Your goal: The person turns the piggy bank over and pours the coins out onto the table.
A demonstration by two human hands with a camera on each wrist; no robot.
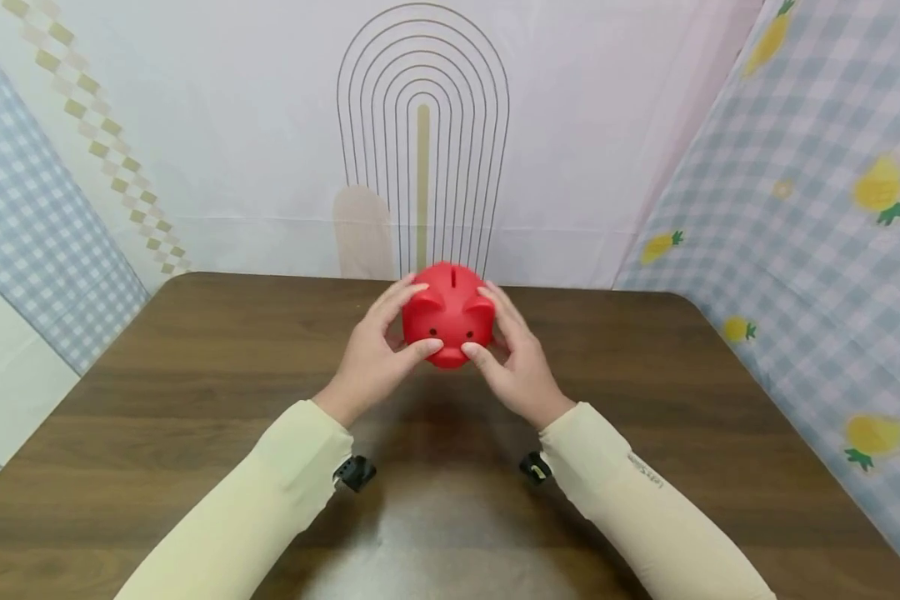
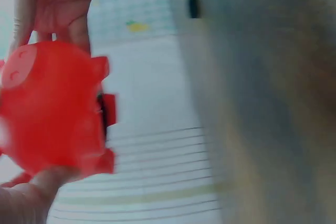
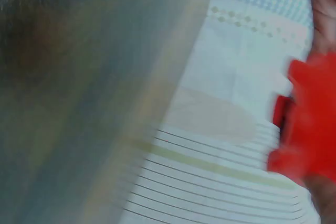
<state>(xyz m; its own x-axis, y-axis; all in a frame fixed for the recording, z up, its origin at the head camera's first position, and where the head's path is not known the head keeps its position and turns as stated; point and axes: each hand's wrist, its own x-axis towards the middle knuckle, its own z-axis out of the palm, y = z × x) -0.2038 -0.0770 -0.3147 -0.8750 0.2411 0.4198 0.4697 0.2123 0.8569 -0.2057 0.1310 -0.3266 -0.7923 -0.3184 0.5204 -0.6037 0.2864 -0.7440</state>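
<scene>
A red piggy bank [image 1: 448, 310] is held between both hands above the table, its snout and two eyes toward the head camera and a coin slot on top. My left hand [image 1: 375, 354] grips its left side, thumb beside the snout and fingers round the ear. On the other side my right hand [image 1: 519, 360] grips it in the same way. In the left wrist view the piggy bank [image 2: 52, 108] shows its stubby feet and a dark spot on the underside. The right wrist view catches only part of the piggy bank [image 3: 315, 121], blurred.
Beneath the hands lies a brown wood-grain table [image 1: 195, 400] with rounded far corners. A white cloth [image 1: 255, 150] printed with arches hangs behind it. Checked cloth with pineapples [image 1: 810, 250] hangs along the right side. Each sleeve carries a small black device [image 1: 356, 472] at the wrist.
</scene>
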